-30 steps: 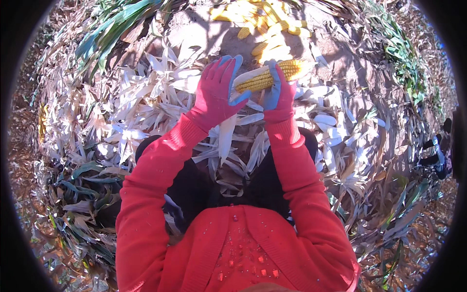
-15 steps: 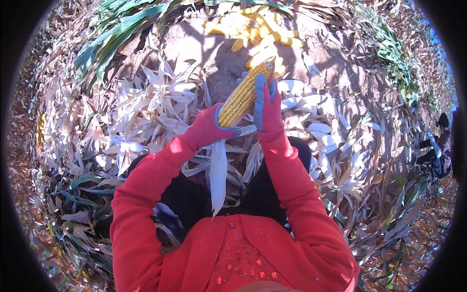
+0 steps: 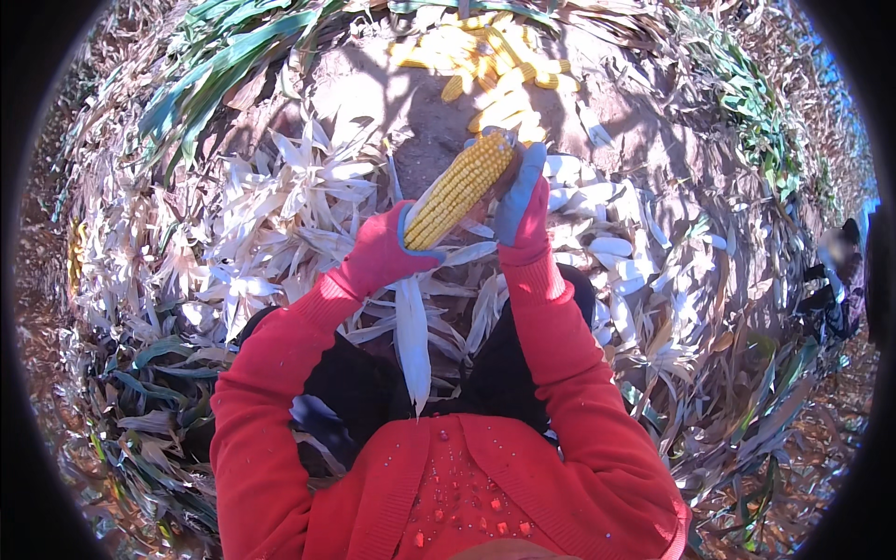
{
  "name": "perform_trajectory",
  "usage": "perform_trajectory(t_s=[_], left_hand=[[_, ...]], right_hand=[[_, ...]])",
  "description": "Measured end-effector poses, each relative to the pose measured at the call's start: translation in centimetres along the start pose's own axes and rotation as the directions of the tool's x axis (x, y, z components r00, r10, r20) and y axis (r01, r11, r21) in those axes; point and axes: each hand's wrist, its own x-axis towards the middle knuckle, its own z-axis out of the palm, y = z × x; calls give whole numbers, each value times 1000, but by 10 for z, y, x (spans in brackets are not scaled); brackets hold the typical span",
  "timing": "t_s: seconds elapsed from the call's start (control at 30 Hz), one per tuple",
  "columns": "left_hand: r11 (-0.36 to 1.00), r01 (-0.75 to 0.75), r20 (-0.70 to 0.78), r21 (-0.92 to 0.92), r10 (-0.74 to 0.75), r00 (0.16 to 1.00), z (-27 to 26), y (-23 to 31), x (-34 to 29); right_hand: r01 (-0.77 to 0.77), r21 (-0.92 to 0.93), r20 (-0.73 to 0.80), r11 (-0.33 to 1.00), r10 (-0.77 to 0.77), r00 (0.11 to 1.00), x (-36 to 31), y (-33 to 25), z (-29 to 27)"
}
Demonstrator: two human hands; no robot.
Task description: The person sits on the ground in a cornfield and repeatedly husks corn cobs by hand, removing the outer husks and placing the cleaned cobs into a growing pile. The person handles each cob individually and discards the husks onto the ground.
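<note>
An ear of corn (image 3: 459, 191) with bare yellow kernels is tilted up and to the right in front of me. My left hand (image 3: 385, 247), in a red and grey-blue glove, is closed around its lower end. A long pale husk leaf (image 3: 413, 345) hangs below that hand. On the ear's right side, my right hand (image 3: 525, 205), gloved alike, is at a shadowed brownish husk (image 3: 507, 177) near the tip. Its thumb is off the kernels; its other fingers are mostly hidden behind, with a grey-blue bit showing past the ear.
A pile of husked yellow ears (image 3: 499, 70) lies on the bare soil (image 3: 429, 131) ahead. Dry husks (image 3: 299, 205) are heaped to the left, with more pale husks (image 3: 611, 247) to the right. Green leaves (image 3: 233, 56) lie far left. A person (image 3: 840, 280) is partly visible at far right.
My right hand's thumb has moved right, off the kernels, baring more of the ear's upper right side. The ear and my left hand have shifted slightly left.
</note>
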Motion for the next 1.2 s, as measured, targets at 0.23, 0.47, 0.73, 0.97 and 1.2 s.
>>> perform_trajectory(t_s=[0.23, 0.47, 0.73, 0.97, 1.2], left_hand=[[994, -23, -29, 108, 27, 999, -6, -7, -4], [991, -36, 9, 128, 35, 999, -10, 1, -4], [992, -60, 4, 114, 60, 998, -15, 2, -8], [998, 26, 101, -64, -19, 995, -15, 0, -11], [989, 19, 79, 150, -31, 996, -24, -2, -12]], right_hand=[[-16, -162, 61, 987, 26, 998, -5, -15, 5], [-46, -75, 109, 996, 54, 993, 4, -7, -12], [-121, 80, 103, 989, 113, 988, 0, -11, -12], [184, -116, 198, 976, -159, 967, 0, -4, -13], [388, -324, 318, 863, -287, 904, 8, -4, -21]])
